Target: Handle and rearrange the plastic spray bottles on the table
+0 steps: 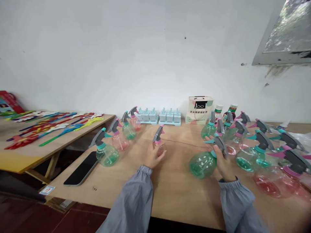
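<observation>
My left hand is wrapped round a small pink spray bottle that stands upright near the middle of the wooden table. To the right, my right hand grips a green spray bottle at its neck and grey trigger head; the bottle is tilted, its round body to the left of the hand. Several green and pink spray bottles stand just right of my right hand, among them a green one and a pink one. Left of my left hand are more bottles, including a green one.
A black phone lies at the table's left side. Light-blue moulds and a paper bag stand along the wall, with two labelled bottles beside the bag. Another table at the left holds colourful flower-shaped sticks.
</observation>
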Demonstrator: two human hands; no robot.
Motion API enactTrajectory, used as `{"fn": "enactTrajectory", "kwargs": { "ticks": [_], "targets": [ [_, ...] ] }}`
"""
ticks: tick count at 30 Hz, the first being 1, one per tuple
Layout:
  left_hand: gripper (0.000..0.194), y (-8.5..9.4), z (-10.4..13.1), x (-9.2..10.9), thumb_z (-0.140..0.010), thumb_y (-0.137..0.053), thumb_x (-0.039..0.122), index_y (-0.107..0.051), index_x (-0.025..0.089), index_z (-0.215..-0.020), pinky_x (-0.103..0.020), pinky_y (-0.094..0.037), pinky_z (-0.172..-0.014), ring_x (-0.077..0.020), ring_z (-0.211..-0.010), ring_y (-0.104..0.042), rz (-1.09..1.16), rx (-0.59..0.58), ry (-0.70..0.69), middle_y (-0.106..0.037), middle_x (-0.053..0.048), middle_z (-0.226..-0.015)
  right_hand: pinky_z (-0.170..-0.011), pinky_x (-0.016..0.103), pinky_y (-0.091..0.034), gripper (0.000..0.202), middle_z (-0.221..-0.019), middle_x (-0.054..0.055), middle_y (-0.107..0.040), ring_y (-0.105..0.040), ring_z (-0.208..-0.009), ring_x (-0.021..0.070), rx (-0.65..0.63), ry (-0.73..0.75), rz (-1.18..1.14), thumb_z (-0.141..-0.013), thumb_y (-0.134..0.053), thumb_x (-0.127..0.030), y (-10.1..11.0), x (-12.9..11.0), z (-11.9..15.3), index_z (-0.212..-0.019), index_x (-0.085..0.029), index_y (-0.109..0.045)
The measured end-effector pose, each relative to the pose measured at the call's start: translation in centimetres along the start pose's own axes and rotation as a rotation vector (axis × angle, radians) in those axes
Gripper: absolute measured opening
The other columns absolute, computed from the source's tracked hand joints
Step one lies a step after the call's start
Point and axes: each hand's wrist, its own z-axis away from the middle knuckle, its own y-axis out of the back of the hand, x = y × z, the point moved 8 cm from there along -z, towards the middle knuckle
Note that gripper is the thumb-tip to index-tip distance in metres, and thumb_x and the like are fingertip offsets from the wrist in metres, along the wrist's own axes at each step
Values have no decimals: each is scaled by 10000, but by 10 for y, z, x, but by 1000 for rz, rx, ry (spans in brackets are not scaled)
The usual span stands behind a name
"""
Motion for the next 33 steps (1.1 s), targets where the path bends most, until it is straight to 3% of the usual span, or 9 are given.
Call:
{"fn": "enactTrajectory", "kwargs": {
  "ticks": [4, 8, 13, 21, 28, 30, 33],
  "targets": [
    [375, 1, 0, 1, -864, -624, 356, -627, 261, -1227, -431, -501, -1009, -262, -1210, -546, -2, 7, -5, -546, -110, -1227, -827, 402, -509, 454, -807, 31, -700, -642, -838, 237, 403, 21, 277, -728, -683, -627, 65, 7, 3, -881, -202, -727],
    [358, 2, -1, 4, -874, -613, 355, -620, 266, -1221, -432, -507, -1007, -264, -1193, -554, -8, 14, -23, -543, -95, -1232, -689, 373, -496, 498, -722, 54, -683, -616, -719, 231, 524, 98, 394, -694, -681, -660, 94, 2, -2, -819, -181, -729],
    [351, 4, 0, 5, -886, -590, 357, -611, 260, -1222, -418, -526, -983, -267, -1165, -581, 6, 40, -43, -547, -89, -1225, -686, 368, -489, 570, -792, 90, -722, -642, -759, 255, 403, 137, 504, -649, -685, -692, 93, -8, -26, -891, -180, -748],
    [341, 3, -1, 5, -894, -575, 355, -618, 246, -1214, -420, -526, -986, -270, -1165, -585, 10, 38, -43, -549, -97, -1241, -658, 333, -445, 537, -709, 22, -643, -565, -671, 196, 302, 148, 559, -724, -624, -679, 79, -14, -36, -926, -190, -719],
    [345, 6, 0, 10, -899, -579, 340, -614, 251, -1230, -434, -512, -1003, -262, -1193, -567, 0, 45, -65, -537, -101, -1259, -819, 459, -477, 446, -875, 94, -691, -627, -851, 285, 301, 135, 527, -796, -604, -664, 86, 1, -36, -903, -239, -692],
    [352, 5, 1, 10, -895, -588, 357, -626, 244, -1227, -434, -517, -984, -260, -1161, -579, -19, 43, -40, -543, -112, -1249, -854, 501, -478, 429, -914, 98, -694, -632, -901, 305, 286, 154, 505, -816, -603, -643, 83, 5, -35, -982, -255, -679],
    [385, 2, 2, 11, -880, -614, 383, -633, 244, -1239, -433, -518, -958, -262, -1127, -582, -47, 37, -12, -566, -121, -1220, -881, 550, -487, 545, -1160, 118, -666, -630, -1060, 344, 323, 272, 407, -829, -629, -592, 82, 4, -28, -1281, -300, -540]
  ]
}}
